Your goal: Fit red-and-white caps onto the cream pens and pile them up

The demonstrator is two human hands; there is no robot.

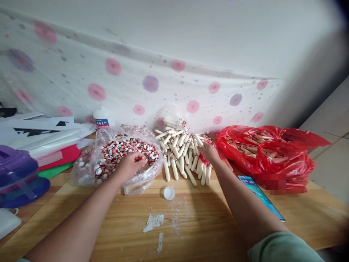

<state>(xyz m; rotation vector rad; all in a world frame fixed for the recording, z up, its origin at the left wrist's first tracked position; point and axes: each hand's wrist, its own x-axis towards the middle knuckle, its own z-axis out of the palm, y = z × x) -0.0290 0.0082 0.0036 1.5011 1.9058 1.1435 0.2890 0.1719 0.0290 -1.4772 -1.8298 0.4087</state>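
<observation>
My left hand (131, 165) is over the clear plastic bag (143, 182), its fingers pinched on a small round red-and-white piece (141, 158). Many similar red, white and brown painted pieces (114, 151) fill the bag. To the right lies a heap of cream-coloured rounded sticks (174, 169) with dark bands and red marks at one end. At the heap's right side, my right hand (208, 151) has its fingers closed at the end of a cream stick (200, 139); part of the fingers is hidden.
A red plastic bag (297, 174) with more sticks stands right, a phone (261, 196) before it. A white cap (169, 193) and torn scraps (153, 222) lie in front. Behind the clear bag is a white glue bottle (101, 118); papers (49, 134) and a purple container (19, 174) are left.
</observation>
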